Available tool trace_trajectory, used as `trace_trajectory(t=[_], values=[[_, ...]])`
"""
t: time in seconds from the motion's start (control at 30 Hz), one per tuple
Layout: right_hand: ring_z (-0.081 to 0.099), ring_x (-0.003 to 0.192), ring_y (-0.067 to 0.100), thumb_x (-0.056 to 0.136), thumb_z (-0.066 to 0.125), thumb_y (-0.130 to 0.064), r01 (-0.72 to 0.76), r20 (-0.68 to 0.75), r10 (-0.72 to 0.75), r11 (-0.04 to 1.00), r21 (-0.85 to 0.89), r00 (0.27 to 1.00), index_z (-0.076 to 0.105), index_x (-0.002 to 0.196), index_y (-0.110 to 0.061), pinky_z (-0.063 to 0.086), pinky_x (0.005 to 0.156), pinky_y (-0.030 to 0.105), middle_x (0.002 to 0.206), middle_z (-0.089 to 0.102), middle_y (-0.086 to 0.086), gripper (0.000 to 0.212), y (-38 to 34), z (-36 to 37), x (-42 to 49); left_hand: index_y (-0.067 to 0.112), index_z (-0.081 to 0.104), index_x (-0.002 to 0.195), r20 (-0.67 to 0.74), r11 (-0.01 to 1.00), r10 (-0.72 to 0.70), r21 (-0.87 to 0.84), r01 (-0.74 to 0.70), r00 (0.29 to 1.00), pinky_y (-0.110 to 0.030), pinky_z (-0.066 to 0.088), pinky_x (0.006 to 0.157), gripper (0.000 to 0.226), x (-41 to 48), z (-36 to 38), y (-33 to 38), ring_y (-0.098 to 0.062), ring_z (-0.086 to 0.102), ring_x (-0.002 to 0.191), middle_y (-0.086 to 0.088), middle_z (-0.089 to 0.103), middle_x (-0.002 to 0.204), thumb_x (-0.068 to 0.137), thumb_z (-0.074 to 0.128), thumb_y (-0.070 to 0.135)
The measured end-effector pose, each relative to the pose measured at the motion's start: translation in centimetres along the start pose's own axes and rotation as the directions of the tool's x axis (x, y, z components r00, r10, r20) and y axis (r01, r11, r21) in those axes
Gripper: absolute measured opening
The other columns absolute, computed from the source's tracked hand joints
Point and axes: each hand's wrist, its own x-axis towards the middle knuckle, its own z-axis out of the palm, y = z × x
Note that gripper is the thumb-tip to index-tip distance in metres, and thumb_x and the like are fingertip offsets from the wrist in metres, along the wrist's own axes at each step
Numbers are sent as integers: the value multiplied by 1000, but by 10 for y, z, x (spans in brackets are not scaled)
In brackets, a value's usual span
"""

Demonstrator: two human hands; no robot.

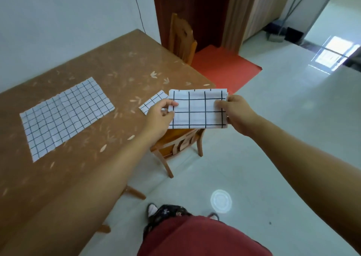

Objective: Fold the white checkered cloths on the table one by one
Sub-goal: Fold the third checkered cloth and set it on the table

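Table (117,64) edge: cloth (197,111) between hands (159,117) (239,115)

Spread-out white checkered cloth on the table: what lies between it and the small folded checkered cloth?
In the head view, only bare brown leaf-patterned tabletop separates the spread-out white checkered cloth from the small folded checkered cloth.
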Motion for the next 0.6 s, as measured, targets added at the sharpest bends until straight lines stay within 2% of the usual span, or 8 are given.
trace_trajectory(t=[0.1, 0.2, 0.27, 0.33, 0.4, 0.47, 0.53, 0.6], values=[[72, 105, 29, 99, 50, -8, -17, -35, 17, 1000, -10, 999, 71, 110, -14, 62, 85, 46, 112, 75, 7, 25, 6, -38, 1, 36, 69, 101, 16, 1000, -3, 6, 3, 1000, -24, 31, 49, 30, 9, 33, 13, -10, 35, 49, 2, 51, 69, 95, 58, 8], [71, 108, 33, 96, 51, -8, -9, -85, 9, 1000, 0, 996, 72, 111, -15, 60, 91, 53, 113, 74, 9, 26, 12, -68, 10, 38, 68, 103, 46, 999, 15, 33, -16, 999, -25, 34, 54, 28, 25, 58, 22, -10, 37, 55, -1, 50, 69, 96, 58, 13], [72, 100, 31, 94, 54, -8, 44, -156, -42, 999, 5, 987, 67, 111, -18, 61, 87, 54, 116, 72, 12, 24, 15, -85, 19, 40, 67, 106, 68, 998, 10, 57, -14, 998, -30, 38, 57, 26, 41, 72, 28, -13, 40, 59, -1, 51, 71, 97, 59, 17], [69, 83, 25, 92, 55, -8, 97, -235, -104, 994, -43, 967, 54, 119, -25, 62, 82, 53, 100, 70, 12, 32, 17, -102, 27, 41, 67, 109, 101, 997, 24, 72, -31, 995, -30, 38, 56, 27, 63, 85, 36, -17, 40, 60, 1, 47, 68, 99, 59, 17], [61, 73, 21, 90, 54, -5, 138, -280, -166, 983, -118, 945, 43, 120, -35, 60, 77, 53, 81, 63, 10, 43, 17, -119, 38, 37, 67, 113, 127, 996, 32, 74, -42, 991, -21, 39, 52, 28, 89, 101, 43, -19, 40, 61, -2, 44, 71, 99, 59, 15], [59, 72, 21, 90, 52, -5, 151, -290, -204, 969, -194, 935, 40, 117, -38, 58, 70, 49, 82, 66, 9, 45, 12, -138, 53, 35, 68, 115, 141, 997, 40, 64, -49, 989, -16, 40, 49, 28, 117, 122, 52, -20, 41, 61, -7, 48, 75, 99, 60, 13], [59, 73, 21, 92, 52, -7, 146, -288, -219, 956, -253, 932, 51, 109, -38, 54, 65, 44, 92, 69, 5, 35, 7, -163, 76, 40, 68, 111, 162, 998, 44, 35, -51, 986, -29, 55, 55, 28, 150, 149, 60, -32, 51, 63, -13, 61, 83, 98, 61, 16], [57, 68, 15, 95, 52, -7, 134, -275, -214, 950, -283, 937, 65, 94, -35, 48, 61, 37, 91, 66, -6, 31, 1, -189, 102, 44, 68, 109, 198, 998, 56, -6, -56, 979, -55, 62, 73, 30, 185, 177, 68, -46, 65, 85, -18, 70, 98, 96, 63, 17]])
